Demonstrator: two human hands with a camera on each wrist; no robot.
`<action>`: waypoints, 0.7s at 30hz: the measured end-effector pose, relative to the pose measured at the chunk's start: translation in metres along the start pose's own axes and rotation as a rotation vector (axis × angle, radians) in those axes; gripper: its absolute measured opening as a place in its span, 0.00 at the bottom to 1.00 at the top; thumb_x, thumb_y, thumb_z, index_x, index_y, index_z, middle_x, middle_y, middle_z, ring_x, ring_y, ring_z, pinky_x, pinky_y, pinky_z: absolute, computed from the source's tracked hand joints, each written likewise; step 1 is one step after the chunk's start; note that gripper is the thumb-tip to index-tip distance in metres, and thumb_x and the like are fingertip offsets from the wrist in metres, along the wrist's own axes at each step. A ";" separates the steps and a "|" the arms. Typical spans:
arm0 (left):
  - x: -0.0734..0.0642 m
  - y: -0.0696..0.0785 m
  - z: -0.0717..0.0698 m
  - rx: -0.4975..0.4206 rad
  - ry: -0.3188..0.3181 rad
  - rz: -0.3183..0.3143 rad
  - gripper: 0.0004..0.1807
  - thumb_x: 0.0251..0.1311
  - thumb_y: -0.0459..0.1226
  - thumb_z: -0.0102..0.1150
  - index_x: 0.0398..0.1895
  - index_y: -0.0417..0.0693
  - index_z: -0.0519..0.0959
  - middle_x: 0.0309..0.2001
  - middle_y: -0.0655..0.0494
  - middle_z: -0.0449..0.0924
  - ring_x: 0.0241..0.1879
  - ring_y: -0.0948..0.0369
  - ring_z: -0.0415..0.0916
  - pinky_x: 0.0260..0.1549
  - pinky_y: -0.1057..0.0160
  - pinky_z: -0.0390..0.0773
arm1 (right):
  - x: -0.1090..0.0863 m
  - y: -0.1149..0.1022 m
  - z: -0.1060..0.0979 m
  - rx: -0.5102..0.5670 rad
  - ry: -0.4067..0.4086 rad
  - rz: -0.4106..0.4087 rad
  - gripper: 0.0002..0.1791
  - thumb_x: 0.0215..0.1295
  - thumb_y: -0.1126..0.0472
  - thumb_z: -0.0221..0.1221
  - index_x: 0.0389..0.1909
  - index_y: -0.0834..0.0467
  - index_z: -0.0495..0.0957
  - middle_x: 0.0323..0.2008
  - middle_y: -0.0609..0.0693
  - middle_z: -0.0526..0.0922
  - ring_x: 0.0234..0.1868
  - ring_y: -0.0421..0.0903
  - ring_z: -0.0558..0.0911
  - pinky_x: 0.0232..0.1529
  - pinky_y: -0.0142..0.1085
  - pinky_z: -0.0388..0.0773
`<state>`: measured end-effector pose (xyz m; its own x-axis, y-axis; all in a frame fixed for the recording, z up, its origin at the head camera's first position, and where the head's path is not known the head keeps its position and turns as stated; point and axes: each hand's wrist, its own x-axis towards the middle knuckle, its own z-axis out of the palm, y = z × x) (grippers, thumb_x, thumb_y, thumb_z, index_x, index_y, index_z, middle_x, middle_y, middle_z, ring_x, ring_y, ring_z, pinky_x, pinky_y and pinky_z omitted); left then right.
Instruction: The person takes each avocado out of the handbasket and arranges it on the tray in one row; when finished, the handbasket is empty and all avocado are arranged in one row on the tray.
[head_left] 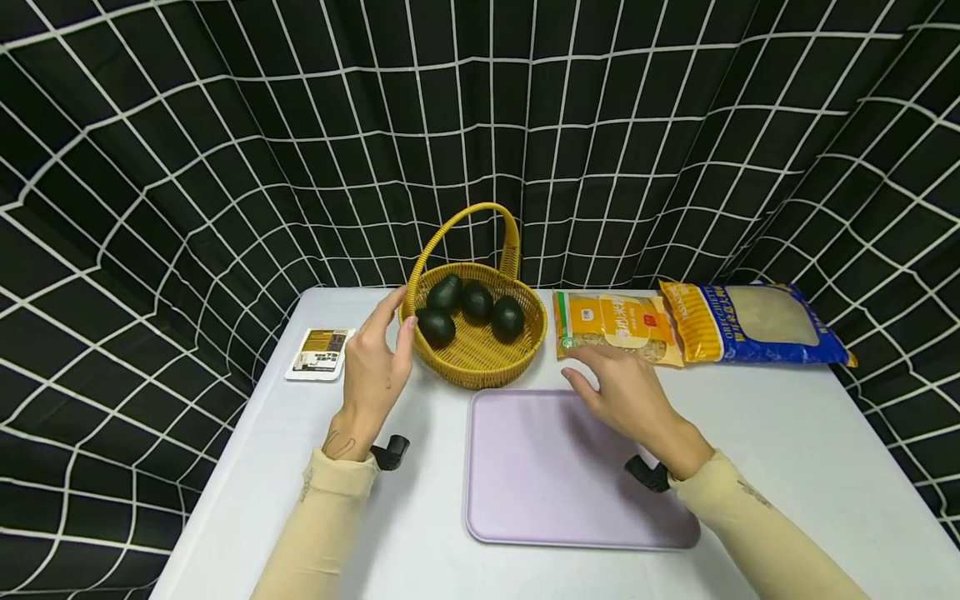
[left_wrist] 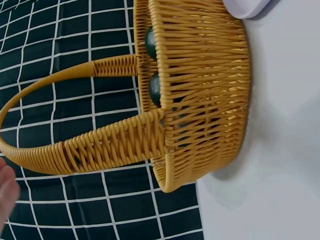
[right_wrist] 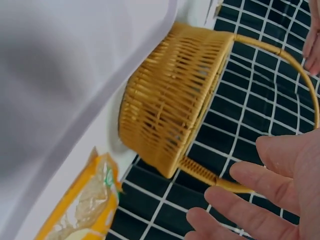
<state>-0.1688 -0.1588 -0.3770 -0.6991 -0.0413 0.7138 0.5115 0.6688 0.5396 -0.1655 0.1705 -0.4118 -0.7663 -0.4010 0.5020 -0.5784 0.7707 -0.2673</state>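
A yellow wicker basket (head_left: 480, 367) with a tall arched handle (head_left: 457, 221) stands on the table, several dark green avocados (head_left: 507, 318) inside it. My left hand (head_left: 377, 354) is raised at the basket's left side, thumb and fingers spread and nothing in its grasp. In the left wrist view only a blurred bit of that hand (left_wrist: 7, 187) shows, near the handle. Over the back right part of a pale purple tray (head_left: 555, 483), my right hand (head_left: 626, 392) hovers empty. Its fingers (right_wrist: 250, 205) look loosely extended in the right wrist view, overlapping the handle there.
Right of the basket lies an orange-and-clear food bag (head_left: 618, 325), beside a blue-and-yellow pasta bag (head_left: 765, 325). A small white packet with a brown-and-yellow label (head_left: 321, 354) lies at the left. A black curtain with white grid lines (head_left: 450, 108) surrounds the white table (head_left: 420, 517).
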 end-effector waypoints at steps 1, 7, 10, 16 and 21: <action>0.003 -0.002 0.000 -0.017 -0.005 -0.012 0.21 0.69 0.32 0.60 0.64 0.39 0.76 0.60 0.42 0.81 0.60 0.48 0.81 0.59 0.52 0.80 | 0.002 -0.001 0.001 0.005 -0.003 0.000 0.14 0.67 0.55 0.66 0.49 0.56 0.85 0.47 0.54 0.89 0.50 0.56 0.87 0.50 0.54 0.84; 0.015 -0.015 0.000 -0.102 -0.082 -0.049 0.21 0.69 0.30 0.60 0.64 0.35 0.75 0.59 0.39 0.82 0.58 0.48 0.82 0.57 0.56 0.81 | 0.013 -0.008 0.006 0.042 -0.056 0.031 0.14 0.68 0.54 0.65 0.49 0.57 0.85 0.47 0.54 0.89 0.50 0.56 0.87 0.50 0.53 0.84; 0.020 -0.019 0.001 -0.146 -0.118 -0.086 0.22 0.69 0.30 0.60 0.64 0.34 0.75 0.58 0.37 0.82 0.57 0.49 0.82 0.56 0.58 0.82 | 0.021 -0.009 0.008 0.072 -0.079 0.056 0.15 0.69 0.54 0.64 0.51 0.59 0.85 0.48 0.55 0.89 0.45 0.54 0.88 0.45 0.50 0.85; 0.024 -0.026 0.003 -0.185 -0.168 -0.163 0.22 0.69 0.31 0.60 0.64 0.35 0.75 0.57 0.36 0.82 0.56 0.47 0.83 0.54 0.58 0.83 | 0.036 -0.010 0.014 0.180 -0.101 0.085 0.16 0.70 0.57 0.63 0.54 0.61 0.83 0.47 0.57 0.89 0.35 0.51 0.89 0.36 0.45 0.87; 0.028 -0.030 0.002 -0.191 -0.196 -0.183 0.21 0.69 0.31 0.60 0.64 0.37 0.76 0.54 0.38 0.84 0.54 0.48 0.84 0.53 0.55 0.84 | 0.050 -0.009 0.018 0.253 -0.106 0.116 0.16 0.70 0.61 0.63 0.54 0.62 0.82 0.47 0.58 0.89 0.38 0.53 0.90 0.38 0.48 0.87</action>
<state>-0.2044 -0.1783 -0.3744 -0.8617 0.0080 0.5074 0.4396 0.5112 0.7385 -0.2040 0.1342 -0.3992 -0.8488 -0.3771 0.3705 -0.5261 0.6719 -0.5214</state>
